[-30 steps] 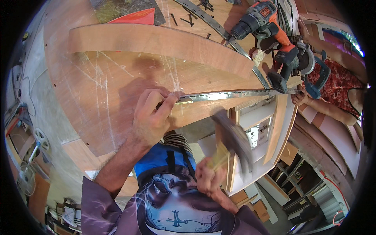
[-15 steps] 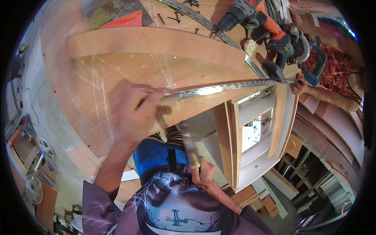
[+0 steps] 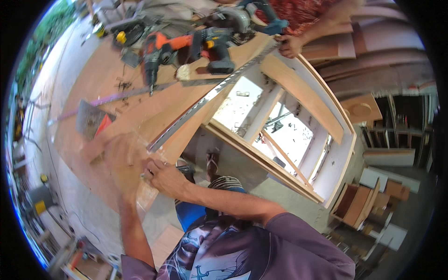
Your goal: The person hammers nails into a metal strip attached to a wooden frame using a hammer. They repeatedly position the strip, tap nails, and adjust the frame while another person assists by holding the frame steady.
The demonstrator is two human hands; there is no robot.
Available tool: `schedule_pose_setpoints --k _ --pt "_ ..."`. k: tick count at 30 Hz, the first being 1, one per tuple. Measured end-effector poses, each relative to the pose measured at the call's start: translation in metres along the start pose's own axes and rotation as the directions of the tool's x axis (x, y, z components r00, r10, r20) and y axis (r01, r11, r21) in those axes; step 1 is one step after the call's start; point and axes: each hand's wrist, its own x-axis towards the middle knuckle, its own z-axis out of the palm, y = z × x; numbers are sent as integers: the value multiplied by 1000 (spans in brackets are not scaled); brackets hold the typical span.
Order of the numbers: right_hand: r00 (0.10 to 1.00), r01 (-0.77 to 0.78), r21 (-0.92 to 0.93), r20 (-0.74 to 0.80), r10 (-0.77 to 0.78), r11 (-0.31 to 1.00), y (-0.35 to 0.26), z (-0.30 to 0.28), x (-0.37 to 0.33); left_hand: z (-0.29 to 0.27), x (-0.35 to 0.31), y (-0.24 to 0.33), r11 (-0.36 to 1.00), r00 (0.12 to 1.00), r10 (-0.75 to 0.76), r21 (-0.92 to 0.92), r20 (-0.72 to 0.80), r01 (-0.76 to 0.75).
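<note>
A long, shiny metal strip with a notched edge, like a piano hinge (image 3: 198,106), runs diagonally along the edge of the wooden panel (image 3: 179,100). At its near end my right hand (image 3: 164,177) is closed, thumb and fingertips together; what they hold is too small to make out. Just left of it, over a curved wooden strip (image 3: 95,148), my left hand (image 3: 123,161) is smeared by motion, so its fingers do not show clearly. At the strip's far end another person's hand (image 3: 290,45) touches it.
An orange-and-black drill (image 3: 156,51), a second cordless tool (image 3: 218,49) and a circular saw (image 3: 235,21) lie on the panel near loose screws (image 3: 123,85). Right of the panel stands a wooden cabinet frame (image 3: 266,156). Wood offcuts (image 3: 359,200) lie farther right.
My view has turned, so the panel and strip slant more. My right hand has come up from my lap to the strip's near end; the long tool it held no longer shows clearly.
</note>
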Motion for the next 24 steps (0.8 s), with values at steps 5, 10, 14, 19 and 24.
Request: schedule_pose_setpoints --k 5,10,14,19,24 --pt "951 -200 172 -204 233 965 55 -44 -52 87 23 41 994 961 82 49 264 -98" --pt "472 -574 649 -237 849 500 212 -133 -57 108 18 31 942 903 141 227 405 -249" --pt "566 -68 995 -18 825 69 315 -172 -31 84 10 47 808 885 263 413 384 -420" --pt "670 250 957 -60 740 -148 332 -189 -11 27 15 102 900 915 341 206 213 -384" --pt "710 378 895 -117 695 -236 323 -191 2 -28 -14 115 953 978 153 238 144 -184"
